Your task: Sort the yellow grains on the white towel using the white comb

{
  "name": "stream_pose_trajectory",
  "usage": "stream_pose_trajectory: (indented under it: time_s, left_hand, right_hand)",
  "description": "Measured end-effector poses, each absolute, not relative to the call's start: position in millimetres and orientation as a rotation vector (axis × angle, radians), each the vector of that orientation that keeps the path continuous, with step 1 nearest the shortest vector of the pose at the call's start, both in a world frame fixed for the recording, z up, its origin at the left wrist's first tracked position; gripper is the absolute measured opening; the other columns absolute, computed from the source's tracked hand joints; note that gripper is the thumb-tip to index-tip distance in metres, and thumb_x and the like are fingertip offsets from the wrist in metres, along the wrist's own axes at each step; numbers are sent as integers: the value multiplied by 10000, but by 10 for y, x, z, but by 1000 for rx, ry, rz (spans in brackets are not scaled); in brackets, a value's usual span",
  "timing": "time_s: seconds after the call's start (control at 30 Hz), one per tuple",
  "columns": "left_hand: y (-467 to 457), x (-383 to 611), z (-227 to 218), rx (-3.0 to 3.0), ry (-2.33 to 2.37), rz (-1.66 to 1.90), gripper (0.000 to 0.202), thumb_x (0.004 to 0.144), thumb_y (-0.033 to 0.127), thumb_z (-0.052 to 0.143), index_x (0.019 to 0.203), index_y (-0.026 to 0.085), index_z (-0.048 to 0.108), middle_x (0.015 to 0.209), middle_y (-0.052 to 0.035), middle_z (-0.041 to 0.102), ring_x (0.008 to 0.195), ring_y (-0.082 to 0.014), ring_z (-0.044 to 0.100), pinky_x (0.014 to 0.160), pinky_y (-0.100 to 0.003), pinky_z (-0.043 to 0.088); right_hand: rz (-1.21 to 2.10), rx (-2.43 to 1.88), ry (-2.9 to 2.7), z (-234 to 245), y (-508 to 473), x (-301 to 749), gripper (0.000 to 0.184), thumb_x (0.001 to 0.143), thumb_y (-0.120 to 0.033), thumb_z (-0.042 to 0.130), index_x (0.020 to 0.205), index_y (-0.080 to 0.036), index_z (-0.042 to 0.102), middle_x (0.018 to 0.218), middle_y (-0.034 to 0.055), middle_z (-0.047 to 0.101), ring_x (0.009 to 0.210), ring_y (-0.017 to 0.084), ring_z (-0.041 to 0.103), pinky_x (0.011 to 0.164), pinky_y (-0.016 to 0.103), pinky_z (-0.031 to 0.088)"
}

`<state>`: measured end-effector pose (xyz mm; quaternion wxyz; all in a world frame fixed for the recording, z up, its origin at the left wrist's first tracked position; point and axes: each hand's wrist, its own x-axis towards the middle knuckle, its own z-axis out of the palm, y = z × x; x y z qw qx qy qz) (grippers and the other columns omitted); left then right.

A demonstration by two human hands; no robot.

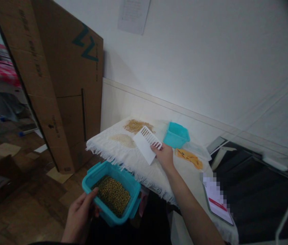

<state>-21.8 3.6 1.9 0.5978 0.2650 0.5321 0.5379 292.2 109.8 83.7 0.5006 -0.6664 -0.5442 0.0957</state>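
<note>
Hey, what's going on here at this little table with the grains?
A person stands over a white fringed cloth. Their left hand holds a teal tub of greenish beans just beside the cloth's fringed edge. Their right hand grips a white slotted scraper above the cloth. A brownish pile and a pale pile lie loose on the cloth. A second teal tub and some yellow pieces sit further right.

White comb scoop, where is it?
In the head view, the white comb scoop is in the right hand, over the fringed white cloth, left of the empty teal tub.
</note>
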Motion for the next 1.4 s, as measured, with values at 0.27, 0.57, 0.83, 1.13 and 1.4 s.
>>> stream_pose_trajectory:
  time_s: [0.27,0.57,0.83,1.13,1.4]
  left_hand:
    - [43,-249,-126,624,1210,1269,469,685,590,845,576,186,633,468,17,587,424,-123,514,430,-227,402]
    - [50,-257,-168,614,1210,1278,436,713,549,830,575,185,633,472,17,584,423,-124,509,423,-235,407]
    - [36,-233,-170,638,1202,1283,410,712,534,832,592,189,645,476,25,586,429,-130,521,429,-237,418]
    - [29,-244,-143,590,1201,1294,445,706,546,846,563,188,625,454,24,576,410,-113,510,414,-213,403]
    - [37,-232,-108,635,1175,1296,434,700,543,846,560,186,645,466,4,597,416,-129,532,414,-233,425]
  right_hand:
    - [308,-1615,-1257,739,1088,2930,422,770,-543,730,911,-154,817,689,62,765,627,262,710,517,327,557]
    - [326,-1593,-1183,720,934,3137,432,731,-551,746,886,-153,809,738,78,781,673,279,727,537,332,554]
    - [88,-1617,-1280,989,1115,3376,372,725,-502,737,848,-160,818,721,52,774,684,253,685,596,306,485]
    - [72,-1689,-1492,974,1388,3407,241,773,-396,705,843,-198,824,709,29,767,661,219,662,632,289,443]
    - [82,-1674,-1537,851,1306,3576,200,772,-372,691,823,-216,806,786,40,799,730,233,701,700,306,490]
